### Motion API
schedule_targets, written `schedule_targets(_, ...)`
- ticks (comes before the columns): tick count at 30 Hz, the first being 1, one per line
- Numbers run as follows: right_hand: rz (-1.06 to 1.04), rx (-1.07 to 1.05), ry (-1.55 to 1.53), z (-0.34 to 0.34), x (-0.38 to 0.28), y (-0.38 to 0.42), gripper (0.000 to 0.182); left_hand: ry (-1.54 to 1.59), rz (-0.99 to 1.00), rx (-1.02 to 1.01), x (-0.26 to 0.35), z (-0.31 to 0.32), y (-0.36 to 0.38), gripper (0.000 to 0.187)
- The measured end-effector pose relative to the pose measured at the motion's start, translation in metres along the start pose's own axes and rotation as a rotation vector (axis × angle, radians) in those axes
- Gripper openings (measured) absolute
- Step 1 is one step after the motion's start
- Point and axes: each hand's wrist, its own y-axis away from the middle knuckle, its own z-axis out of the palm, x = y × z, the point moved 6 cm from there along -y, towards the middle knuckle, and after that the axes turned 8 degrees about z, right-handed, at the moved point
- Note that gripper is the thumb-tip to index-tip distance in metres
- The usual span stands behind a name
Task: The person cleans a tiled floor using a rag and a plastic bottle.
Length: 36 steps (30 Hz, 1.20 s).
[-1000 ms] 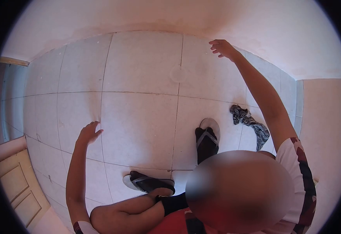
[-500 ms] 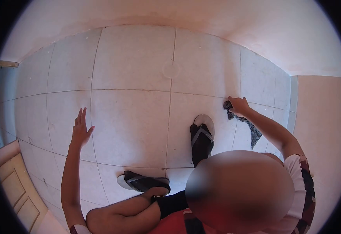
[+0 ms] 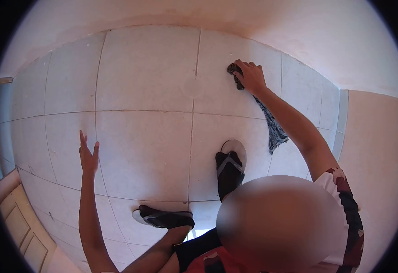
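A dark, patterned cloth point(image 3: 272, 129) is bunched under my right hand point(image 3: 253, 78), and its tail trails back over the floor toward my forearm. The fingers of that hand are wrapped over the bunched end, near the back wall. On the left side of the view, my left hand point(image 3: 89, 154) is held out over the tiles with its fingers apart and nothing in it.
Pale floor tiles point(image 3: 140, 68) meet a stained wall point(image 3: 162, 13) at the back. My feet wear dark socks and flip-flops, one sandal point(image 3: 231, 166) upright in view, the other sandal point(image 3: 162, 217) sideways. A panelled door point(image 3: 24, 220) stands at the lower left.
My right hand has moved forward and to the left, toward the back wall, dragging the cloth along. My left hand has shifted slightly back toward me and left, still open.
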Motion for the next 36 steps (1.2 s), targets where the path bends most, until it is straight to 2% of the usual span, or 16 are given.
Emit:
schedule_targets(1,-0.055,0.009,0.012,0.001,-0.007,-0.007,0.034,0.017,-0.081,0.158,-0.003,0.000,-0.001,0.085)
schedule_targets(2,-0.107,0.018,0.028,0.000,-0.011,-0.013,0.032,0.031,-0.086,0.151,-0.001,0.014,-0.003,0.085)
schedule_targets(4,-0.120,0.010,0.083,0.001,-0.004,-0.032,0.028,0.058,-0.120,0.452,0.004,0.028,0.007,0.080)
schedule_targets(7,0.130,0.079,0.166,-0.008,0.018,-0.064,0.026,0.234,-0.170,0.596,0.005,0.043,0.006,0.077)
schedule_targets(8,0.097,0.071,0.184,-0.006,0.014,-0.067,0.026,0.276,-0.195,0.662,0.006,0.042,0.010,0.076)
schedule_targets(10,0.233,0.134,-0.044,0.001,0.021,-0.065,0.022,0.245,-0.200,0.699,0.009,0.045,0.011,0.075)
schedule_targets(12,0.045,0.110,-0.039,0.006,-0.012,-0.046,0.023,0.206,-0.186,0.733,0.013,0.044,0.012,0.074)
schedule_targets(15,0.033,0.025,-0.038,0.000,-0.021,-0.038,0.026,0.114,-0.189,0.747,0.020,0.047,0.012,0.071)
schedule_targets(17,0.203,0.022,0.101,-0.011,-0.007,-0.059,0.025,0.062,-0.173,0.765,0.023,0.044,0.011,0.070)
schedule_targets(20,0.382,0.087,-0.055,-0.010,0.014,-0.078,0.023,-0.015,-0.219,0.750,0.024,0.045,0.009,0.066)
schedule_targets(21,0.324,0.140,-0.105,-0.001,0.014,-0.075,0.022,-0.019,-0.194,0.747,0.024,0.046,0.008,0.066)
schedule_targets(24,0.152,0.094,-0.135,0.012,-0.012,-0.049,0.023,-0.018,-0.197,0.736,0.019,0.049,0.008,0.067)
schedule_targets(28,0.166,-0.043,-0.053,0.005,-0.011,-0.046,0.022,-0.084,-0.258,0.682,0.016,0.050,0.006,0.066)
schedule_targets(31,0.353,0.095,-0.122,-0.006,0.015,-0.078,0.021,-0.102,-0.294,0.668,0.017,0.052,0.007,0.066)
schedule_targets(34,0.231,0.097,-0.180,0.007,-0.004,-0.065,0.022,-0.106,-0.299,0.682,0.017,0.049,0.005,0.066)
schedule_targets(36,0.200,0.013,-0.189,0.006,-0.015,-0.058,0.022,-0.097,-0.293,0.691,0.018,0.049,0.006,0.066)
